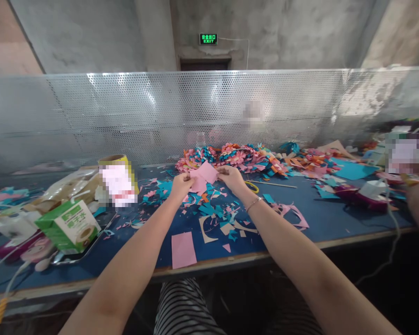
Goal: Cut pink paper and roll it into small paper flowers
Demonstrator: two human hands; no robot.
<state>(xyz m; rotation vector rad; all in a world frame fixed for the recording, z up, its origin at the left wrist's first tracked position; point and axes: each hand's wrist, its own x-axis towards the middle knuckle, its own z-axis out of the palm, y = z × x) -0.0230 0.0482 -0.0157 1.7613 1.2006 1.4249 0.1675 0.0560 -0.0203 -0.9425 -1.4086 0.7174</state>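
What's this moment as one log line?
left hand: pinching pink pieces, left side | right hand: pinching their right corner | table: pink rectangle near front edge | beyond: multicoloured clusters

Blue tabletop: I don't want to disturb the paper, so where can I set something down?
Widest: between the pink cut-out sheet and the purple object on the right. Smaller: near the front, between the pink rectangle and pink triangle. Crowded: the middle, where paper scraps lie near the held pink paper, and the back, with paper pompoms.
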